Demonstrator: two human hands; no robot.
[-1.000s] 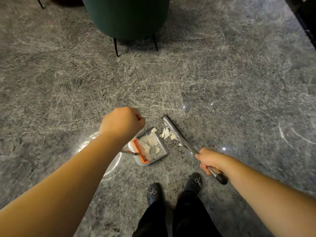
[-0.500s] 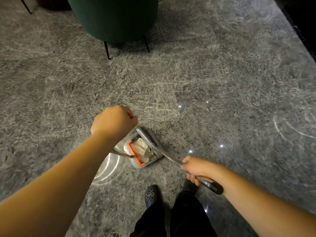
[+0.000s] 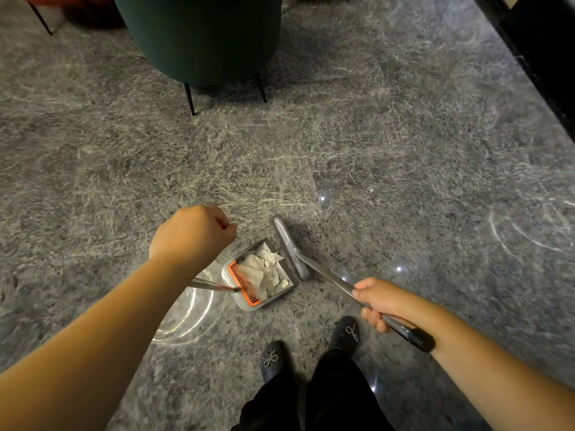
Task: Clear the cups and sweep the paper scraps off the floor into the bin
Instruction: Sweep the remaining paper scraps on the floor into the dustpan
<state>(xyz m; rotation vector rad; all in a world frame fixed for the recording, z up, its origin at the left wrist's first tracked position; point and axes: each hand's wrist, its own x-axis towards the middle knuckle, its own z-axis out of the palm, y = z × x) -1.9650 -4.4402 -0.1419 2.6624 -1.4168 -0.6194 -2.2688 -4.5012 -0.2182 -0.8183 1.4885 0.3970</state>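
Note:
A grey dustpan (image 3: 281,290) with an orange comb edge (image 3: 243,286) stands on the marble floor in front of my feet. White paper scraps (image 3: 263,272) lie heaped inside it. My left hand (image 3: 191,236) is a fist above the pan and grips the top of its long metal handle (image 3: 211,286), most of which my arm hides. My right hand (image 3: 378,301) grips the metal shaft of the broom (image 3: 326,276). The grey broom head (image 3: 289,245) rests on the floor right at the pan's open mouth.
A dark green round chair (image 3: 199,35) on thin black legs stands ahead, at the top of the view. A dark wall base (image 3: 541,57) runs along the upper right. My two black shoes (image 3: 311,349) stand just behind the dustpan.
The broom head swept the loose scraps into the pan half a second ago, then drew back out to the pan's mouth. No scraps remain on the floor beside the pan.

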